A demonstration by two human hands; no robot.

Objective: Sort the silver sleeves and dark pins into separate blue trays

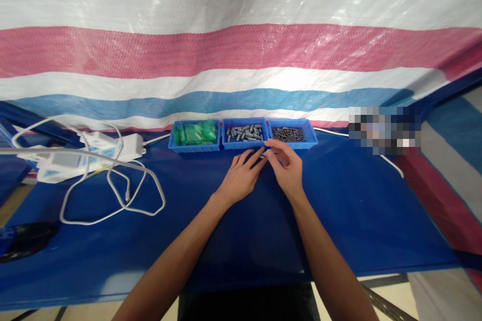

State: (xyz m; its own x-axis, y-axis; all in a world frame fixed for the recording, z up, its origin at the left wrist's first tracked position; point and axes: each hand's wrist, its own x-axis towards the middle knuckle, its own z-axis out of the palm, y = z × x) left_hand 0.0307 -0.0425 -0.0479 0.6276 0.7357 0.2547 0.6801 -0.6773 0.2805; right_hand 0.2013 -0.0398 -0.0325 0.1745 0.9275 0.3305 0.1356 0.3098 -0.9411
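Observation:
My left hand [243, 176] lies low over the blue table, fingers stretched and slightly apart, just in front of the middle bin. Its forefinger reaches the small grey piece [262, 155] between my hands; the thumb is hidden. My right hand [288, 168] is bent, with thumb and fingertips pinched on that piece, too small to make out fully. Behind them stand three blue bins in a row: the left bin [194, 149] with green plastic packets [198, 133], the middle bin [244, 145] with short grey cylinders [244, 133], the right bin [312, 136] with thin screws [289, 134].
A white power strip [68, 164] and looped white cable [113, 210] cover the table's left. A dark bundle [28, 241] sits at the left edge. Striped sheeting [226, 50] hangs behind the bins. A blurred-out patch [384, 130] is at the back right.

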